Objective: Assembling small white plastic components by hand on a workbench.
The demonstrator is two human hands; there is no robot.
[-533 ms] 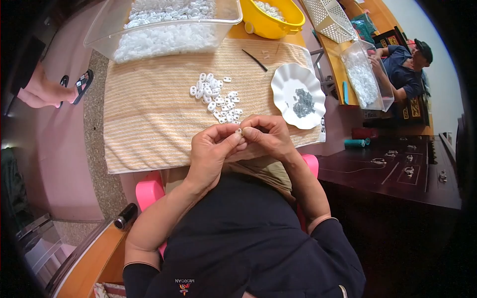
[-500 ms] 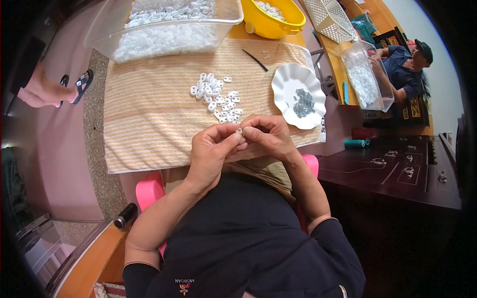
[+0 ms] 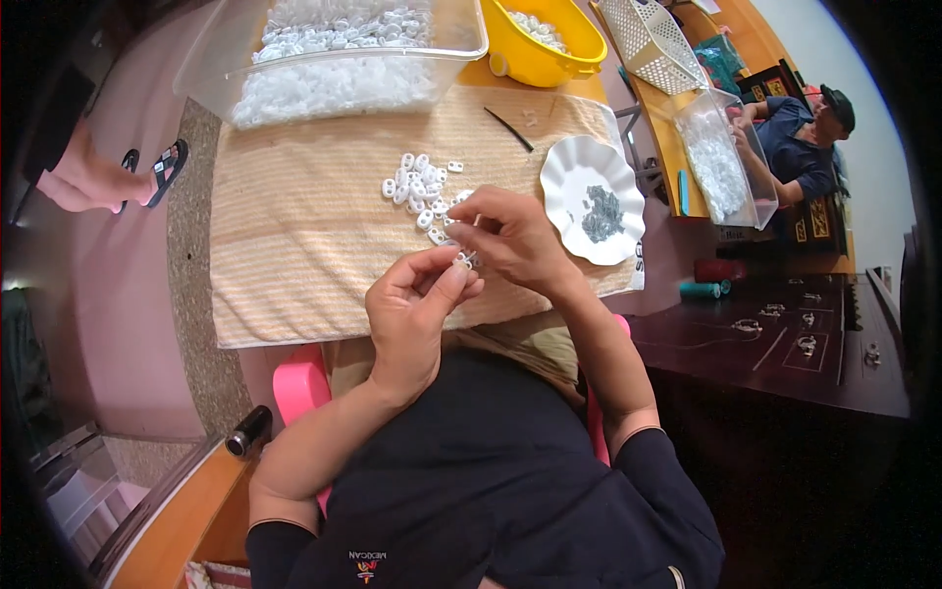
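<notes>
My left hand (image 3: 407, 312) pinches a small white plastic piece (image 3: 463, 262) between thumb and forefinger, just above the towel's near half. My right hand (image 3: 515, 239) is just beyond it, over the near side of a pile of small white oval pieces with two holes (image 3: 420, 187). Its fingers are bent, with thumb and forefinger a little apart, and I see nothing between them. Part of the pile is hidden behind that hand. To the right, a white plate with a wavy rim (image 3: 560, 203) bears a heap of small grey, clear-looking bits (image 3: 601, 216).
A striped towel (image 3: 294, 245) covers the table. Beyond stand a clear bin (image 3: 461, 59) of white pieces and a yellow basin (image 3: 579, 65). A thin black stick (image 3: 510, 130) lies near the plate. At right, a person (image 3: 800, 137) sits by another clear bin (image 3: 763, 201).
My right hand has parted from my left and moved forward to the pile. The left hand keeps its pinch on the white piece. The view has shifted slightly.
</notes>
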